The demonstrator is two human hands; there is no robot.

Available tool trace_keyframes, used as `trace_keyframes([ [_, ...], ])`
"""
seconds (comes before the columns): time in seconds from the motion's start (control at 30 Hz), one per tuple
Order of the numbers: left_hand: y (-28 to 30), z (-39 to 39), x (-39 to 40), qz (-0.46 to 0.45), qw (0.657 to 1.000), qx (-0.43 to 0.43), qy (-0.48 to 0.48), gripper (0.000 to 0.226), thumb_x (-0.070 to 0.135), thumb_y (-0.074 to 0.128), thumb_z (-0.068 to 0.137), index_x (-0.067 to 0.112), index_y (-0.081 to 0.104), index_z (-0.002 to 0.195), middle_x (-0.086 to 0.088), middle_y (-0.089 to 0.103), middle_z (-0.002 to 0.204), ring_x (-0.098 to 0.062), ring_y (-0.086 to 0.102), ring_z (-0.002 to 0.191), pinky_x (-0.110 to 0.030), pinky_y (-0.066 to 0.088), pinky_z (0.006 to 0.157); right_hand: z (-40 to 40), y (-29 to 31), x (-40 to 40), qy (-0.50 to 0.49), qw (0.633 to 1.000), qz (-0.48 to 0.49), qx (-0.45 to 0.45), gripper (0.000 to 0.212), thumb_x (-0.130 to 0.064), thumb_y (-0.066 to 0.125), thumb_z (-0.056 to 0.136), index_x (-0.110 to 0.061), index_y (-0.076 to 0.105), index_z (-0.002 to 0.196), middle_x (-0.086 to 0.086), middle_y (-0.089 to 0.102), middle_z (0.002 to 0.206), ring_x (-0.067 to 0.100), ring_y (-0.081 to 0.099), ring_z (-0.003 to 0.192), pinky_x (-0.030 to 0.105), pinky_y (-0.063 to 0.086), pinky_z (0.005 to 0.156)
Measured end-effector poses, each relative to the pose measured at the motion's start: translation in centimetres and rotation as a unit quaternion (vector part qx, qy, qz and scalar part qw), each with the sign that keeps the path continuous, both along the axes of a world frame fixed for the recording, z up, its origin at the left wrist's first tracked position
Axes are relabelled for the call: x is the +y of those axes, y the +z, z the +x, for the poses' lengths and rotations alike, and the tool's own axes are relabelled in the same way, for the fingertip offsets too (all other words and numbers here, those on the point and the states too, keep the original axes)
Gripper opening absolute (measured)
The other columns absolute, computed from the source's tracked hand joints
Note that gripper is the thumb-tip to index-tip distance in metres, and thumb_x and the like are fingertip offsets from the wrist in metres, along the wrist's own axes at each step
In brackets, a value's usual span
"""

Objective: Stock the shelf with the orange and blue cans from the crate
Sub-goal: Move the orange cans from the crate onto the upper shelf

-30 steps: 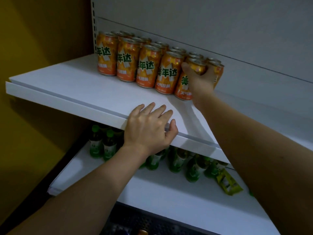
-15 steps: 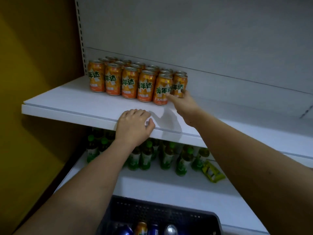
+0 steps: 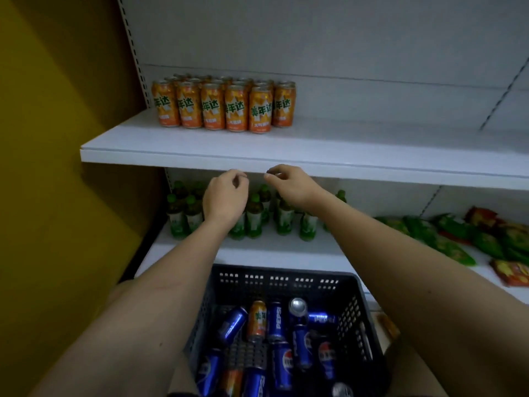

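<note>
So both hands are empty and hanging in the air just in front of the white shelf's [image 3: 200,151] front edge, close to each other but not touching: left hand [image 3: 224,196] has its fingers loosely curled in, holding nothing, and right hand [image 3: 290,186] at its 3 o'clock is the same deal, fingers half curled with thumb and fingertips near each other, nothing between them. Up at 12 o'clock from the hands, the orange cans [image 3: 224,107] stand upright in tidy rows at the left end of the shelf, packed side by side, labels facing out, the rest of that shelf to the right is bare. Down at 6 o'clock sits the dark plastic crate [image 3: 279,279] between the forearms, with a jumble of blue cans [image 3: 276,320] mostly lying on their sides, plus an orange can [image 3: 257,319] in the mix and another partly visible near the bottom edge. On the lower shelf behind the hands there are green bottles [image 3: 253,217], and snack packets [image 3: 486,236] off at 3 o'clock
</note>
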State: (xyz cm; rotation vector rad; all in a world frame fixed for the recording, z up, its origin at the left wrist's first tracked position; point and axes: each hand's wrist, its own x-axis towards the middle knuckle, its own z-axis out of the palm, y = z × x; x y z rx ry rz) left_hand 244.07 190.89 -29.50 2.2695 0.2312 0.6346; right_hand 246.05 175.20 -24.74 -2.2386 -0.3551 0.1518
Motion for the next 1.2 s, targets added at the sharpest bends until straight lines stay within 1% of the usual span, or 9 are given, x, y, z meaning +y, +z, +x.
trace_keyframes([
  [0.17, -3.6, -3.3, -0.6, -0.094, 0.988, 0.125, -0.005, 0.034, 0.04, 0.037, 0.099, 0.022, 0.066, 0.096, 0.001, 0.064, 0.088, -0.017, 0.055, 0.075, -0.033, 0.041, 0.068, -2.9, -4.6, 0.5, 0.02, 0.997, -0.065, 0.027, 0.051, -0.042, 0.048, 0.101, -0.011, 0.046, 0.142, 0.011, 0.055, 0.139, 0.027, 0.054, 0.121, 0.03, 0.041, 0.09],
  [0.3, -7.6, -4.8, -1.5, -0.137, 0.967, 0.217, -0.017, 0.039, 0.043, 0.031, 0.099, 0.019, 0.057, 0.082, -0.004, 0.058, 0.085, -0.026, 0.053, 0.083, -0.037, 0.039, 0.073, -4.5, -9.0, 1.4, 0.034, 0.993, -0.088, 0.077, 0.06, -0.046, 0.045, 0.101, -0.007, 0.039, 0.146, 0.014, 0.048, 0.146, 0.03, 0.049, 0.129, 0.035, 0.04, 0.097],
  [0.43, -11.9, -6.1, -1.9, -0.151, 0.944, 0.294, 0.001, 0.041, 0.044, 0.027, 0.096, 0.02, 0.061, 0.104, -0.01, 0.063, 0.113, -0.03, 0.054, 0.102, -0.04, 0.042, 0.092, -5.7, -13.9, 2.2, 0.024, 0.987, -0.081, 0.137, 0.064, -0.047, 0.045, 0.101, -0.005, 0.036, 0.148, 0.017, 0.044, 0.149, 0.033, 0.046, 0.132, 0.039, 0.04, 0.103],
  [0.57, -16.5, -7.3, -1.5, -0.194, 0.914, 0.355, 0.027, 0.049, 0.037, 0.029, 0.101, 0.004, 0.062, 0.116, -0.012, 0.061, 0.12, -0.03, 0.055, 0.105, -0.036, 0.042, 0.089, -6.8, -19.4, 2.5, 0.021, 0.976, -0.086, 0.197, 0.052, -0.04, 0.049, 0.101, -0.003, 0.047, 0.137, 0.019, 0.053, 0.139, 0.033, 0.053, 0.121, 0.033, 0.041, 0.09],
  [0.67, -20.6, -8.6, -0.7, -0.225, 0.895, 0.38, 0.065, 0.049, 0.034, 0.033, 0.1, 0.003, 0.066, 0.117, -0.018, 0.064, 0.122, -0.033, 0.058, 0.109, -0.034, 0.042, 0.087, -7.5, -24.3, 2.9, 0.028, 0.963, -0.103, 0.247, 0.045, -0.035, 0.051, 0.1, -0.002, 0.052, 0.13, 0.019, 0.059, 0.13, 0.032, 0.057, 0.113, 0.028, 0.038, 0.082],
  [0.73, -23.2, -9.7, 0.0, -0.244, 0.876, 0.405, 0.089, 0.048, 0.031, 0.035, 0.1, -0.002, 0.066, 0.116, -0.023, 0.062, 0.124, -0.037, 0.057, 0.112, -0.037, 0.044, 0.093, -8.2, -27.4, 3.4, 0.033, 0.95, -0.114, 0.288, 0.043, -0.034, 0.052, 0.099, -0.002, 0.053, 0.127, 0.02, 0.06, 0.127, 0.031, 0.058, 0.108, 0.029, 0.038, 0.08],
  [0.87, -27.9, -11.4, 1.6, -0.289, 0.83, 0.452, 0.15, 0.052, 0.034, 0.038, 0.099, -0.007, 0.062, 0.12, -0.028, 0.059, 0.127, -0.041, 0.056, 0.117, -0.043, 0.045, 0.101, -9.3, -32.5, 5.0, 0.059, 0.932, -0.142, 0.329, 0.041, -0.032, 0.053, 0.098, 0.0, 0.057, 0.123, 0.021, 0.06, 0.127, 0.035, 0.057, 0.118, 0.031, 0.041, 0.086],
  [1.03, -31.3, -12.2, 1.7, -0.33, 0.798, 0.466, 0.195, 0.048, 0.033, 0.044, 0.095, -0.003, 0.063, 0.121, -0.023, 0.064, 0.119, -0.037, 0.063, 0.106, -0.046, 0.052, 0.093, -10.9, -37.0, 6.6, 0.111, 0.91, -0.168, 0.362, 0.042, -0.032, 0.058, 0.095, -0.006, 0.057, 0.127, 0.019, 0.062, 0.128, 0.035, 0.057, 0.118, 0.039, 0.047, 0.098],
  [1.2, -37.5, -13.4, 2.6, -0.404, 0.719, 0.498, 0.267, 0.046, 0.032, 0.052, 0.093, -0.001, 0.063, 0.123, -0.018, 0.065, 0.12, -0.035, 0.066, 0.105, -0.048, 0.054, 0.092, -11.9, -41.0, 7.8, 0.182, 0.887, -0.236, 0.353, 0.041, -0.028, 0.051, 0.1, -0.004, 0.055, 0.133, 0.022, 0.056, 0.135, 0.036, 0.054, 0.124, 0.037, 0.043, 0.099],
])
